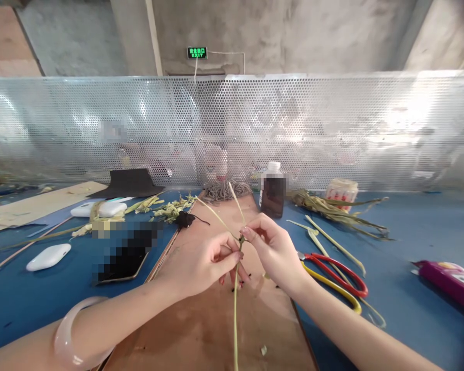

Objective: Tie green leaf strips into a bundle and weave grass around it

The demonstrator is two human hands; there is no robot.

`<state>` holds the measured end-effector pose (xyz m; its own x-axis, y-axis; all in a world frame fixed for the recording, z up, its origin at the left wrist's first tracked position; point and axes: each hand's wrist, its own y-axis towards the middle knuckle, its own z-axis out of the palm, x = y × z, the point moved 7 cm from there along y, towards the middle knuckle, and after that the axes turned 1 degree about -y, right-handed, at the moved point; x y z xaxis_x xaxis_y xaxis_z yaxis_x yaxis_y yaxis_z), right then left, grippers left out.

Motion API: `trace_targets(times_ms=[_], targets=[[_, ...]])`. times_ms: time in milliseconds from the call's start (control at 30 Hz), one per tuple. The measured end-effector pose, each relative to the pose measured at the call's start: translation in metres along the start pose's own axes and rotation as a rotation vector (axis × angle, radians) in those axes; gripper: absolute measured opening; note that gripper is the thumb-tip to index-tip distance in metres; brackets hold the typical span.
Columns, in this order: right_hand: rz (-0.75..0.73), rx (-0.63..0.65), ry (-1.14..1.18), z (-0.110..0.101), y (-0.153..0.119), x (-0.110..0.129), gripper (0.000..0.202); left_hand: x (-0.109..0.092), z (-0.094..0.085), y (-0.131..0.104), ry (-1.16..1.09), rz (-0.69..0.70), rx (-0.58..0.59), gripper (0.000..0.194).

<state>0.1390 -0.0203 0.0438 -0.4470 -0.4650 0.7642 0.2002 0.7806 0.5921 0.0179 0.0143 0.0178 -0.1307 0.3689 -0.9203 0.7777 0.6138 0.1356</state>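
My left hand pinches a pale green plant strip between thumb and fingers, over a brown wooden board. The strip's long tail hangs down toward the board's near end. Just above, my right hand has its thumb and fingertips closed at a small dark green joint on the same strip. Two thinner pale ends rise from there and spread apart, one to the upper left and one upward. Fingers partly hide how the strands join. Small dark bits lie on the board beneath my left fingers.
Red-and-yellow-handled scissors or pliers and loose strips lie right of the board. Dried leaves, a dark bottle, and grey cord stand behind. Leftward are a phone, white case and plant scraps.
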Motion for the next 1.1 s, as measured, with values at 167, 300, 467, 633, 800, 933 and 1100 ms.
trace_targets(times_ms=[167, 300, 467, 633, 800, 933, 1100], targets=[[-0.024, -0.031, -0.034, 0.0, -0.003, 0.0, 0.018, 0.0, 0.002, 0.0, -0.03, 0.012, 0.036, 0.016], [-0.037, -0.039, -0.051, 0.001, -0.004, 0.002, 0.018, -0.001, 0.004, -0.001, -0.032, -0.002, 0.07, 0.015], [-0.015, -0.008, -0.05, -0.001, 0.0, 0.001, 0.019, 0.0, 0.002, -0.001, -0.033, -0.008, 0.043, 0.017], [0.034, 0.034, -0.016, -0.003, 0.002, 0.001, 0.021, 0.0, -0.016, 0.002, -0.092, 0.046, -0.185, 0.022], [0.074, 0.061, 0.04, 0.004, 0.0, -0.002, 0.022, 0.0, -0.021, 0.007, -0.28, 0.069, -0.24, 0.022], [0.107, 0.13, 0.103, 0.012, -0.001, -0.007, 0.024, 0.003, -0.025, 0.01, -0.342, 0.08, -0.26, 0.021], [0.121, 0.15, 0.055, 0.015, -0.003, -0.009, 0.025, 0.008, -0.038, 0.01, -0.343, 0.119, -0.363, 0.022]])
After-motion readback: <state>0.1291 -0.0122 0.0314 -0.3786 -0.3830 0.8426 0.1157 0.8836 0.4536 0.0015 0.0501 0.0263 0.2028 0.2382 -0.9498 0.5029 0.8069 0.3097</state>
